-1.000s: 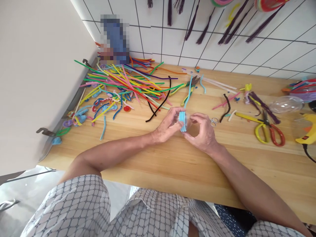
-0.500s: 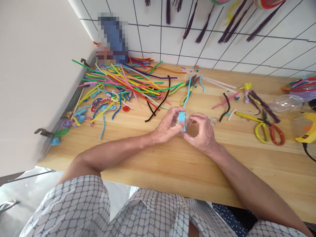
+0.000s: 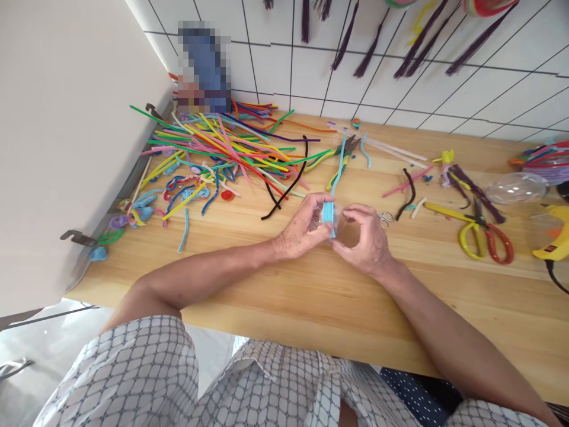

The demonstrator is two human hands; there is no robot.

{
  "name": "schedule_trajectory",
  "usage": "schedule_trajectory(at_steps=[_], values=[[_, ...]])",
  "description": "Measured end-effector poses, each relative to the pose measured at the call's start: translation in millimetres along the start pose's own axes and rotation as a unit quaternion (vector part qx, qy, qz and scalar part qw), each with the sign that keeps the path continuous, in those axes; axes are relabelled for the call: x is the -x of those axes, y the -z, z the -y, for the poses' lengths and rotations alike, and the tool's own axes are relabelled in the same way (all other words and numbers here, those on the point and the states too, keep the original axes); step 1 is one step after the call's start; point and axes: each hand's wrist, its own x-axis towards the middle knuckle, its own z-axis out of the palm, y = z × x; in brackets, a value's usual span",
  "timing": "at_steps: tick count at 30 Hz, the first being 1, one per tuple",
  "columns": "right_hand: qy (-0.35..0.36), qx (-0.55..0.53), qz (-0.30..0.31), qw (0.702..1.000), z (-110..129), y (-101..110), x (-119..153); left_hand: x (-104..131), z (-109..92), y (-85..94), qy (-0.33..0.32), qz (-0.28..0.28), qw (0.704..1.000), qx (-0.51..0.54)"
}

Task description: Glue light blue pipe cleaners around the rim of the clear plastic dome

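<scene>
A clear plastic ball (image 3: 319, 217) is held low over the wooden table, between both hands. Light blue pipe cleaner (image 3: 328, 212) wraps its middle in side-by-side turns, and a loose tail (image 3: 340, 166) of it rises from the top. My left hand (image 3: 297, 231) grips the ball from the left, thumb pressed on the blue band. On the other side, my right hand (image 3: 368, 240) curves its thumb and fingers round the ball's clear right part. The fingers cover much of the ball, so its whole shape is hidden.
A heap of coloured pipe cleaners (image 3: 231, 145) lies at the back left, with green-handled pliers (image 3: 344, 155) beside it. Small scissors (image 3: 384, 220), larger red-and-yellow-handled scissors (image 3: 482, 234), a clear plastic shell (image 3: 518, 188) and a yellow glue gun (image 3: 555, 234) are to the right. Purple tassels (image 3: 420, 44) hang above.
</scene>
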Motion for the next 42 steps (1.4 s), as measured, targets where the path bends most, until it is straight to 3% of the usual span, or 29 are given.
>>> schedule_trajectory(at_steps=[6,13,18,36,42], values=[[0.002,-0.010,-0.003,1.000,-2.3,-0.6,0.3,0.4,0.1,1.0,-0.039,0.001,0.997,-0.060],[0.001,-0.072,0.011,0.997,-7.0,6.4,-3.7,-2.8,14.0,1.3,-0.143,0.011,0.979,-0.144],[-0.026,-0.114,0.017,0.993,-5.0,16.0,-7.8,-0.9,9.5,-1.8,-0.190,0.029,0.965,-0.180],[-0.121,-0.167,0.024,0.978,-4.9,11.2,-8.3,4.7,3.4,-3.7,-0.192,0.063,0.957,-0.209],[-0.109,-0.158,0.025,0.981,-3.5,12.3,-10.6,4.6,3.5,-4.5,-0.196,0.062,0.954,-0.216]])
